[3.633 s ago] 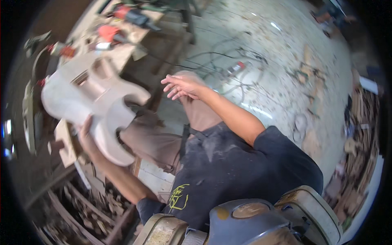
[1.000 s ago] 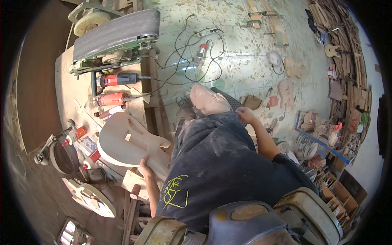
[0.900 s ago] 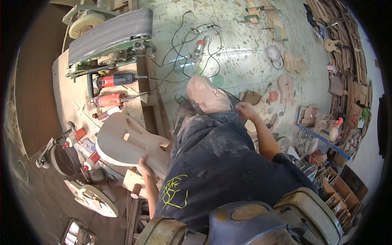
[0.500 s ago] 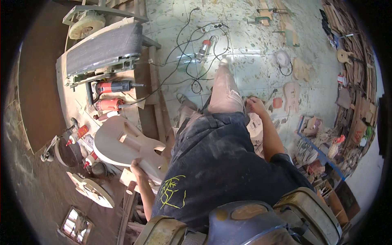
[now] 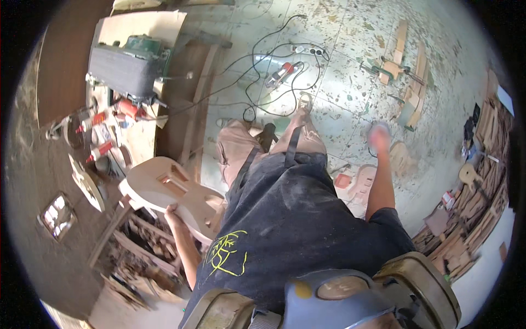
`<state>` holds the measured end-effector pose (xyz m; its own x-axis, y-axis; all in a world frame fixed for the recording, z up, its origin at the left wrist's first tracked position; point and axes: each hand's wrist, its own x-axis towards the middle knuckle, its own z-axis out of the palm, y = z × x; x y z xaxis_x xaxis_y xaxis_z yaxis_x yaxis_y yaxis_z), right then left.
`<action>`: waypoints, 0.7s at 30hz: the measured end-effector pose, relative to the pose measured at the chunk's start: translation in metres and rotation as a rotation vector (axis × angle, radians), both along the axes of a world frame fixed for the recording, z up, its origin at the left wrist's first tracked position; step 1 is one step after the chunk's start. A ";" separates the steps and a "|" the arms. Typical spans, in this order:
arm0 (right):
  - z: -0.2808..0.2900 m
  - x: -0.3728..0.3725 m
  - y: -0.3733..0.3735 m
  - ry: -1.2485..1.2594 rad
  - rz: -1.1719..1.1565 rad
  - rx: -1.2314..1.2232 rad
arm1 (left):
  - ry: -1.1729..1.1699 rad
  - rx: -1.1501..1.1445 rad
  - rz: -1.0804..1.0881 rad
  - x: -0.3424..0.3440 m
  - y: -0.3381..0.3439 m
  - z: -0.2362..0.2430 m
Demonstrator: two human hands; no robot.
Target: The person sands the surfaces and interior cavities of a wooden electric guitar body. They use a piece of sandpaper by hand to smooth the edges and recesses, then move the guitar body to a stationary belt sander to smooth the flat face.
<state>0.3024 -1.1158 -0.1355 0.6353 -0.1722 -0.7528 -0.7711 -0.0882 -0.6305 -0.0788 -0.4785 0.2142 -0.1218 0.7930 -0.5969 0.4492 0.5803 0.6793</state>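
guitar body (image 5: 185, 204) in left hand (image 5: 173, 216), near scrap-filled rack (image 5: 144, 253)

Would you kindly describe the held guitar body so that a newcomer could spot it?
From the workbench at upper left, go down to the left of the dark shirt. The pale wooden guitar body with cut-out cavities is there; unlike the pinkish body on the floor, it is held by the left hand.

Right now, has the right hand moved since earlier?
Yes, the right hand went up and right: earlier left of the floor guitar body, now above it in view.
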 end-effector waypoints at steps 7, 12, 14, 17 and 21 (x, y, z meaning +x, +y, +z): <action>0.009 0.067 0.007 0.180 0.762 -0.417 | -0.052 -0.226 0.141 -0.007 -0.113 -0.036; 0.042 0.113 0.091 0.136 0.927 -0.203 | -0.024 -0.408 0.201 -0.023 -0.168 -0.066; 0.050 0.131 0.107 0.000 0.987 -0.253 | -0.063 -0.513 0.233 -0.014 -0.180 -0.076; 0.065 0.159 0.121 0.000 1.017 -0.228 | -0.053 -0.596 0.153 -0.002 -0.192 -0.085; 0.085 0.176 0.121 -0.047 0.977 -0.253 | -0.087 -0.725 -0.027 0.011 -0.185 -0.097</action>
